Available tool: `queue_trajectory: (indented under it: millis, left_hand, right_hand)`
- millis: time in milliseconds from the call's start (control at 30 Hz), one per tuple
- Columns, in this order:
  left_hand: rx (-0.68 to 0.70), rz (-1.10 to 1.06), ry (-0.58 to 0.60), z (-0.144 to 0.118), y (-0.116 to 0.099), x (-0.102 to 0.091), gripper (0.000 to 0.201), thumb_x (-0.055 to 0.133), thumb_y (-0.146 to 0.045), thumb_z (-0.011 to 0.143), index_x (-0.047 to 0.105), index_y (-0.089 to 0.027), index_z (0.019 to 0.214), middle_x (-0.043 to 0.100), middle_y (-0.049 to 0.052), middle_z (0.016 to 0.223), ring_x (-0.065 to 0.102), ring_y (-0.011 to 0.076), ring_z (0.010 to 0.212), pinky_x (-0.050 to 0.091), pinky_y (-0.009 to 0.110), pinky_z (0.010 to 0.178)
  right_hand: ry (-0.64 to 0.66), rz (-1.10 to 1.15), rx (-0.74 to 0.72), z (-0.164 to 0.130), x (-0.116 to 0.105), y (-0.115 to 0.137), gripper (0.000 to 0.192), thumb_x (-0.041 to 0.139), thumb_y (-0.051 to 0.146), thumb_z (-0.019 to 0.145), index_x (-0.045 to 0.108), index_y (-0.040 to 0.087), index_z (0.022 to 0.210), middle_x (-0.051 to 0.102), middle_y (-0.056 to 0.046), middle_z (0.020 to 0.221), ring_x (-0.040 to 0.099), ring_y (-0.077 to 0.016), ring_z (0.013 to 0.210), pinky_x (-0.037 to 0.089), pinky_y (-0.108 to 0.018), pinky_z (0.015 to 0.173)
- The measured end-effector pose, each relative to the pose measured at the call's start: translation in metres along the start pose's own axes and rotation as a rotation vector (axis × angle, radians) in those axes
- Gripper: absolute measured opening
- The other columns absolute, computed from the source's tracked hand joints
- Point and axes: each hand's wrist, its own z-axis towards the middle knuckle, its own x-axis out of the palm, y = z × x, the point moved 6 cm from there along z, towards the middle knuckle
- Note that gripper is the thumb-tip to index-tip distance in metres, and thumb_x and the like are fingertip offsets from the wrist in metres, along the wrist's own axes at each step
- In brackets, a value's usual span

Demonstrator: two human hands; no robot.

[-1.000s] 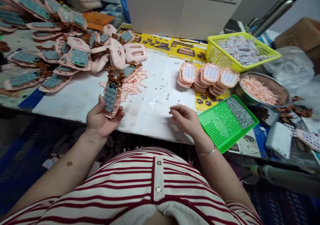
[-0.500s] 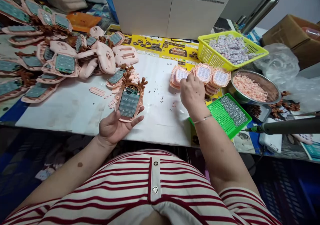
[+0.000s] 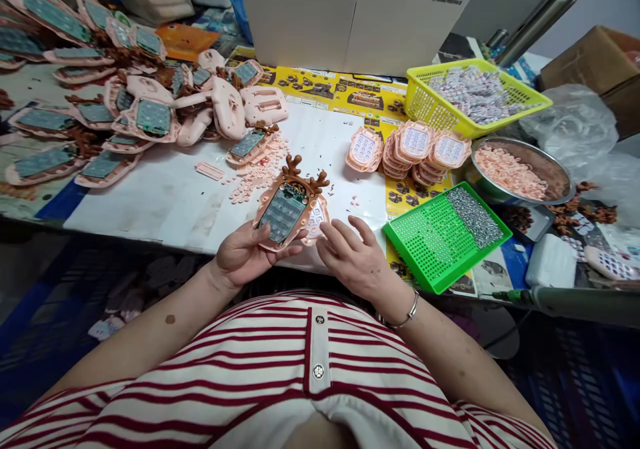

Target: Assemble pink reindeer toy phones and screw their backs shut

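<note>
My left hand grips a pink toy phone shell with brown antlers, its thumb on the near edge and fingers beneath. A green circuit board and a translucent keypad face up inside the shell. A pink keypad front panel with white buttons shows behind the shell's right edge, partly hidden by it. At that panel's right edge, my right hand pinches with its nearest fingers while the others are spread. Farther back stand stacks of similar front panels.
Many antlered phone shells are heaped at left beside small pink pieces. At right are a green tray of screws, a steel bowl of pink parts and a yellow basket. A large carton stands behind.
My right hand has come from the panel stacks toward my left hand, bringing a front panel beside the phone shell. The shell now tilts more to the right.
</note>
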Motion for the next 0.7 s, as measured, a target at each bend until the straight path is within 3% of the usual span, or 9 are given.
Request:
queue_trajectory:
  millis: [67,133,200,267,333,433,567,700]
  left_hand:
    - [-0.002,-0.013,0.023,-0.006,-0.001,0.002,0.040,0.084,-0.021,0.075,0.075,-0.020,0.114,0.079,0.011,0.111,0.076,0.0338,0.103,0.066,0.041,0.079]
    - [-0.008,-0.011,0.062,-0.011,0.000,0.005,0.039,0.086,-0.023,0.073,0.076,-0.019,0.111,0.080,0.011,0.108,0.077,0.0338,0.101,0.066,0.042,0.080]
    - [-0.021,0.008,0.105,-0.013,0.001,0.008,0.039,0.087,-0.024,0.073,0.076,-0.018,0.110,0.080,0.011,0.106,0.077,0.0338,0.099,0.066,0.043,0.080]
    - [-0.047,0.043,0.135,-0.014,0.003,0.011,0.041,0.087,-0.023,0.073,0.076,-0.016,0.111,0.080,0.013,0.104,0.078,0.0336,0.096,0.066,0.043,0.079]
    - [-0.070,0.067,0.137,-0.014,0.004,0.013,0.045,0.088,-0.022,0.071,0.075,-0.014,0.113,0.080,0.014,0.104,0.078,0.0321,0.093,0.067,0.042,0.079]
    - [-0.084,0.072,0.113,-0.013,0.004,0.013,0.046,0.089,-0.020,0.070,0.075,-0.013,0.113,0.080,0.013,0.104,0.078,0.0287,0.091,0.067,0.038,0.080]
    - [-0.101,0.122,0.099,-0.010,0.006,0.013,0.047,0.089,-0.021,0.070,0.075,-0.012,0.114,0.080,0.015,0.105,0.078,0.0306,0.095,0.066,0.039,0.083]
    - [-0.040,0.166,0.046,-0.006,0.004,0.010,0.053,0.089,-0.024,0.070,0.072,-0.014,0.119,0.079,0.015,0.110,0.075,0.0360,0.104,0.060,0.053,0.098]
  right_hand:
    - [-0.125,0.381,0.221,-0.008,0.000,-0.014,0.025,0.060,0.022,0.097,0.066,0.028,0.120,0.065,-0.008,0.138,0.059,-0.0215,0.127,0.048,-0.045,0.110]
    - [-0.253,0.898,0.598,-0.018,0.016,-0.033,0.034,0.058,0.037,0.098,0.060,0.033,0.132,0.060,-0.008,0.145,0.059,-0.0233,0.132,0.051,-0.047,0.109]
    - [-0.252,1.446,0.962,-0.025,0.047,-0.035,0.044,0.047,0.053,0.101,0.057,0.031,0.137,0.063,-0.009,0.143,0.062,-0.0250,0.130,0.055,-0.049,0.106]
    - [-0.150,1.886,1.147,-0.021,0.072,-0.019,0.053,0.039,0.062,0.100,0.059,0.027,0.134,0.069,-0.010,0.134,0.067,-0.0254,0.123,0.056,-0.049,0.104]
    - [-0.066,2.144,1.178,-0.015,0.084,-0.005,0.056,0.046,0.065,0.096,0.062,0.024,0.130,0.073,-0.009,0.127,0.068,-0.0251,0.118,0.057,-0.047,0.103]
    - [-0.062,2.305,1.137,-0.013,0.088,0.004,0.052,0.061,0.062,0.091,0.062,0.027,0.129,0.074,-0.005,0.125,0.071,-0.0214,0.109,0.060,-0.042,0.097]
    - [-0.026,2.361,1.083,-0.017,0.087,0.008,0.057,0.074,0.059,0.083,0.062,0.026,0.127,0.075,-0.004,0.118,0.072,-0.0176,0.097,0.061,-0.036,0.090]
    - [-0.037,2.349,1.104,-0.019,0.083,0.005,0.062,0.085,0.042,0.076,0.059,0.028,0.131,0.076,-0.001,0.108,0.072,-0.0149,0.087,0.059,-0.029,0.081]
